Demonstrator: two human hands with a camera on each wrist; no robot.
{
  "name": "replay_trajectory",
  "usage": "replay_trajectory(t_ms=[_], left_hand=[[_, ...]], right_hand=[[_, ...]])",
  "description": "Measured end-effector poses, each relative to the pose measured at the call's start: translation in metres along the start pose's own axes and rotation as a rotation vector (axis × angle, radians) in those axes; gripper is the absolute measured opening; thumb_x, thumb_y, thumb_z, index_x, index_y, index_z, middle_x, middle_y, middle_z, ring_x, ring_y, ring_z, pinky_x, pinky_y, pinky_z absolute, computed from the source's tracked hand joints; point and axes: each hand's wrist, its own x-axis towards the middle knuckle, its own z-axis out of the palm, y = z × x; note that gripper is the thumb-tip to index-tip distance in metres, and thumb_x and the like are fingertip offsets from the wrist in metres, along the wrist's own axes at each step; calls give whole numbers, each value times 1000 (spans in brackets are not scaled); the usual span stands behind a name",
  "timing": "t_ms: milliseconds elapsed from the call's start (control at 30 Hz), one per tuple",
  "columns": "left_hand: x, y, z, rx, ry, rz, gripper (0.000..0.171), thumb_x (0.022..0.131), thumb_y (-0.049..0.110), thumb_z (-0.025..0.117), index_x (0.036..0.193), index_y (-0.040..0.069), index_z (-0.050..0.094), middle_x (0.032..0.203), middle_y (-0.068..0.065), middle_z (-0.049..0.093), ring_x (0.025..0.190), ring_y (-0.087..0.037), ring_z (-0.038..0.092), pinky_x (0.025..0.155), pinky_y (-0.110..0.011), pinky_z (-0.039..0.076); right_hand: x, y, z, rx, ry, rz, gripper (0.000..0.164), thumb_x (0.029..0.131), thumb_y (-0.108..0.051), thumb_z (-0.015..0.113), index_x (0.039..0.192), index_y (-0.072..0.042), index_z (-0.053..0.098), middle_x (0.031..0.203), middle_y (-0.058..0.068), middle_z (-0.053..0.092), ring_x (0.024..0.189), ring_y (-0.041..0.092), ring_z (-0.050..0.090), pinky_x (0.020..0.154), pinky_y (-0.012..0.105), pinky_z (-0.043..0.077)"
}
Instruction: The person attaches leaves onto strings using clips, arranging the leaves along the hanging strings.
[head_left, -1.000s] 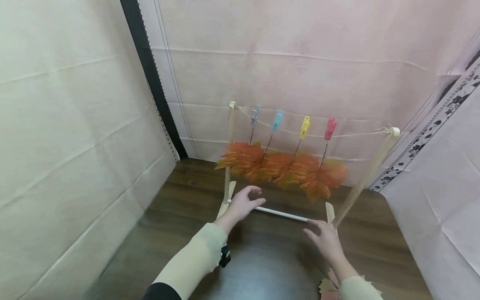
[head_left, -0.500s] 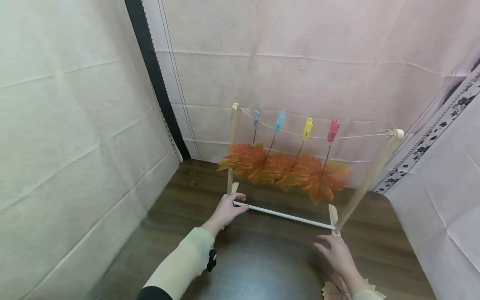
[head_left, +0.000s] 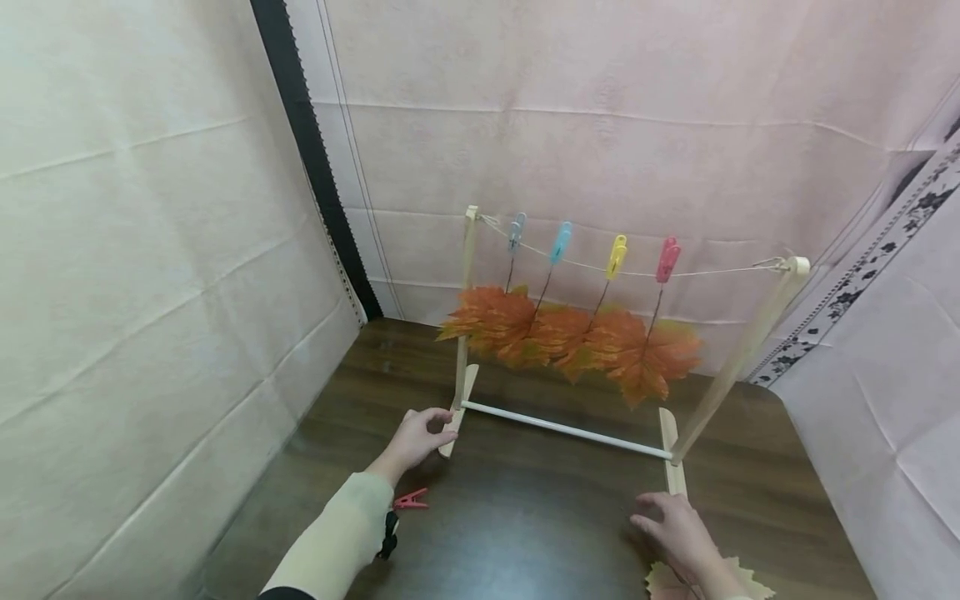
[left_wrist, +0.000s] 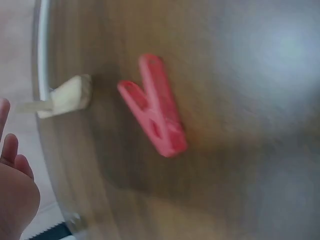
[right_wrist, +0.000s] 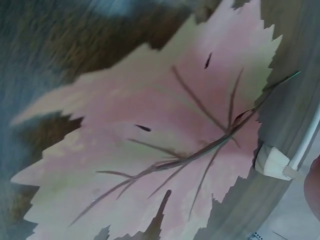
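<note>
My left hand [head_left: 416, 437] hovers by the left wooden foot [head_left: 461, 421] of a small clothesline rack, fingers loosely bent and holding nothing. A red clothespin [head_left: 411, 500] lies on the table beneath the left forearm; the left wrist view shows the clothespin [left_wrist: 156, 110] on its side. My right hand [head_left: 678, 529] is in front of the rack's right foot [head_left: 672, 450], fingers relaxed with nothing in them. Under the right wrist lies a pale pink leaf [head_left: 750, 579], partly hidden by the arm; the right wrist view shows the leaf [right_wrist: 165, 130] close up, with its dark stem.
The rack's string [head_left: 708, 272] bears several coloured clothespins, such as a yellow one [head_left: 616, 257], each holding an orange leaf, like the rightmost one [head_left: 645, 362]. A white rod [head_left: 570, 431] joins the feet. Cloth walls enclose the wooden table [head_left: 525, 517].
My left hand has drawn back from the white rod toward the lower left, uncovering the left foot and the red clothespin. My right hand has moved back from the right foot toward the leaf.
</note>
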Motion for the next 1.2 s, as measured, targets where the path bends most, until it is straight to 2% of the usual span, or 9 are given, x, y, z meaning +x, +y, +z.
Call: replay_trajectory(t_ms=[100,233,367,500,667,833,1100,1200], left_hand=[[-6,-12,0,28,-1,-41,41,82,27,74,117,8,63,112,-3,63,101,-26,44,85,-43,39],[-17,-30,-1,89,-30,-80,46,77,32,78,116,14,63,112,-1,62,100,-23,43,85,-45,39],[-31,-47,-2,185,-89,-72,46,72,35,80,111,17,63,110,2,62,100,-22,44,84,-47,38],[-41,-59,-1,208,-135,-43,47,72,38,80,111,18,62,109,4,62,98,-21,44,82,-46,37],[-45,-67,1,212,-159,-40,49,71,40,80,111,20,60,108,7,59,98,-20,44,81,-45,37],[-50,-73,2,218,-160,-52,53,65,46,82,106,21,60,104,9,58,96,-19,43,82,-44,36],[-61,-80,6,271,-160,8,55,61,51,82,103,22,61,101,9,56,92,-18,42,77,-45,32],[-64,-81,9,296,-144,55,53,60,50,82,101,23,62,100,10,56,91,-17,42,74,-43,32]], right_hand=[[-1,2,2,-3,-29,35,34,79,-25,74,107,-6,67,104,5,65,98,26,54,82,51,45],[-2,4,5,-18,-49,41,33,78,-27,75,104,-8,68,100,3,65,95,25,55,78,49,45],[-5,5,8,-15,-61,43,33,76,-29,76,102,-9,68,97,1,64,91,23,54,75,46,46],[-6,8,11,-25,-52,46,32,76,-28,77,100,-9,69,96,0,64,91,22,54,76,45,46],[-3,9,13,-28,-30,28,29,76,-26,77,98,-10,69,95,-2,65,92,21,54,78,43,46],[-4,7,12,-8,-29,42,32,74,-28,79,99,-10,69,96,-2,63,94,21,54,79,43,45],[-8,10,14,12,-69,32,37,70,-30,80,98,-8,68,96,-2,65,93,22,54,81,46,45],[-9,11,15,4,-63,23,36,70,-29,81,96,-8,69,94,-1,66,91,22,54,81,45,45]])
